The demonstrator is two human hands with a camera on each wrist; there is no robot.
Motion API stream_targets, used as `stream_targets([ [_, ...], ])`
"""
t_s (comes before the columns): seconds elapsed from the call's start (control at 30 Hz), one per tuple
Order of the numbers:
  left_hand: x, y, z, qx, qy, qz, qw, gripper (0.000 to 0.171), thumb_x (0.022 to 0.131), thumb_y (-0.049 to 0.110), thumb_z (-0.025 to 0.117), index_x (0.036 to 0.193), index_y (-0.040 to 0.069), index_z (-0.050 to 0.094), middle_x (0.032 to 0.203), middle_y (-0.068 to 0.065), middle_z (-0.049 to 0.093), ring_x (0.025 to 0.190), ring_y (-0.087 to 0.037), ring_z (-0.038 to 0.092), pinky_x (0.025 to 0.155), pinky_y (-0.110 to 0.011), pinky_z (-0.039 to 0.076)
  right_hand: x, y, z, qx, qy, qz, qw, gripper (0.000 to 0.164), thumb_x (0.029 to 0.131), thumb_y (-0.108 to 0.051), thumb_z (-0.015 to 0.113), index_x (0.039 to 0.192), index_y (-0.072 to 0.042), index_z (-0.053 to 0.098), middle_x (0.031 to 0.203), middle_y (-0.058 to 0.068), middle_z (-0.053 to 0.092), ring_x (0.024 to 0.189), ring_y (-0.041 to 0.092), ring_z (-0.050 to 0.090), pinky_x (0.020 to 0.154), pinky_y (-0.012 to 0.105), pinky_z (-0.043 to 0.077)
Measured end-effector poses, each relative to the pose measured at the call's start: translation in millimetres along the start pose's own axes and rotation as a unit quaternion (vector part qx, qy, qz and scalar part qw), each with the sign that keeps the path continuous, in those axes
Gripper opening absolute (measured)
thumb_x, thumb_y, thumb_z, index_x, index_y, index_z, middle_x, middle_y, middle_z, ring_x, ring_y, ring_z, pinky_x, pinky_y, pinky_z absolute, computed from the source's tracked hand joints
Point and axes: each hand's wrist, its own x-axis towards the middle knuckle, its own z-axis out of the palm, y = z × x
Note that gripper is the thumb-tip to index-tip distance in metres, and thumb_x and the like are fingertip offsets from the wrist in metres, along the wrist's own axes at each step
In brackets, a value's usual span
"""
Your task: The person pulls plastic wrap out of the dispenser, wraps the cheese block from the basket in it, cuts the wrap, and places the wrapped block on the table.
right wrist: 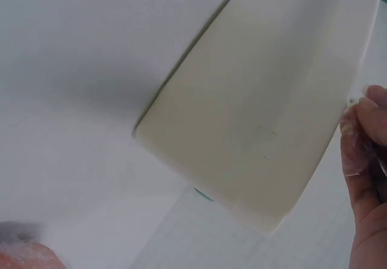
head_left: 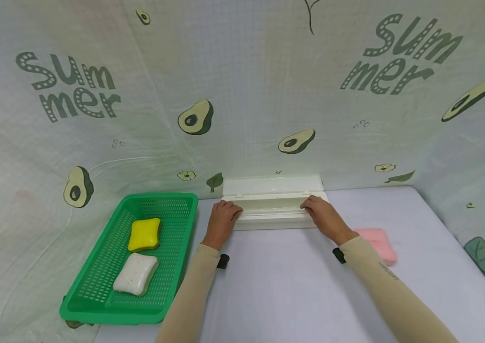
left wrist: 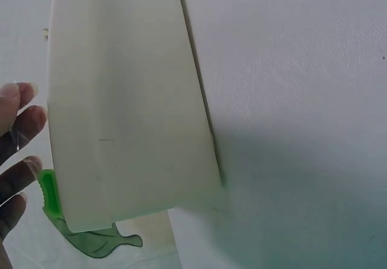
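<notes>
Cling-film dispenser (head_left: 272, 222), white and long, lies at 12 o'clock on the table (head_left: 277, 286), its lid (head_left: 274, 184) raised behind it. At its 9 o'clock end the left hand (head_left: 223, 216) pinches clear film (right wrist: 357, 151) with thumb and forefinger, other fingers apart; at 3 o'clock the right hand (head_left: 323, 215) has thumb and forefinger clamped on it. Toward 8 o'clock, a green basket (head_left: 114, 318) holds a yellow sponge (head_left: 145, 234) and, at that one's 6 o'clock, a white sponge (head_left: 136, 274); a pink sponge (head_left: 380, 243) lies toward 4 o'clock.
</notes>
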Motion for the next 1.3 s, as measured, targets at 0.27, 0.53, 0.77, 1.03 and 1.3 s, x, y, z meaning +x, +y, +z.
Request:
stream_targets([
  [0.27,-3.4,-3.0,-4.1,0.015,-0.045,0.028,0.9985,0.016,0.097,0.010,0.077,0.112,0.015,0.077,0.101,-0.001,0.070,0.100,-0.024,0.060,0.095,-0.043,0.047,-2.5,0.3,-2.8,-0.065,0.051,-0.029,0.996,0.017,0.089,0.008,0.077,0.101,-0.004,0.077,0.096,0.006,0.074,0.093,0.029,0.072,0.078,0.045,0.055],
  [0.53,-4.4,-5.2,-4.6,-0.041,-0.043,0.010,0.9982,0.022,0.096,-0.004,0.074,0.114,0.008,0.076,0.105,-0.006,0.074,0.102,-0.027,0.063,0.093,-0.044,0.049,-8.5,-0.1,-8.0,-0.048,0.069,-0.026,0.996,0.017,0.088,0.007,0.079,0.100,-0.004,0.074,0.098,0.007,0.073,0.093,0.028,0.071,0.079,0.046,0.060],
  [0.77,-8.3,-8.0,-4.0,-0.087,0.004,-0.001,0.9962,0.020,0.090,-0.010,0.076,0.105,0.003,0.077,0.100,-0.009,0.072,0.096,-0.029,0.068,0.090,-0.043,0.052,-12.1,1.0,-9.9,-0.074,0.083,-0.043,0.993,0.019,0.083,0.005,0.084,0.095,-0.007,0.076,0.093,0.003,0.072,0.087,0.023,0.070,0.072,0.041,0.060],
  [1.03,-13.0,-11.0,-4.2,-0.081,0.055,0.011,0.9951,0.012,0.087,-0.007,0.081,0.094,0.003,0.079,0.094,-0.008,0.069,0.090,-0.028,0.066,0.087,-0.042,0.054,-17.4,-2.7,-16.2,-0.067,0.066,-0.045,0.995,0.019,0.086,0.011,0.078,0.101,-0.001,0.076,0.098,0.009,0.071,0.091,0.028,0.070,0.079,0.045,0.060],
  [1.3,-16.7,-9.9,-7.6,-0.035,0.100,0.023,0.9941,0.012,0.081,0.002,0.088,0.088,0.008,0.081,0.083,-0.004,0.069,0.083,-0.025,0.059,0.080,-0.042,0.050,-22.0,1.2,-16.8,-0.085,0.106,-0.061,0.989,0.021,0.079,0.009,0.085,0.093,-0.005,0.077,0.094,0.006,0.072,0.087,0.028,0.067,0.074,0.043,0.057],
])
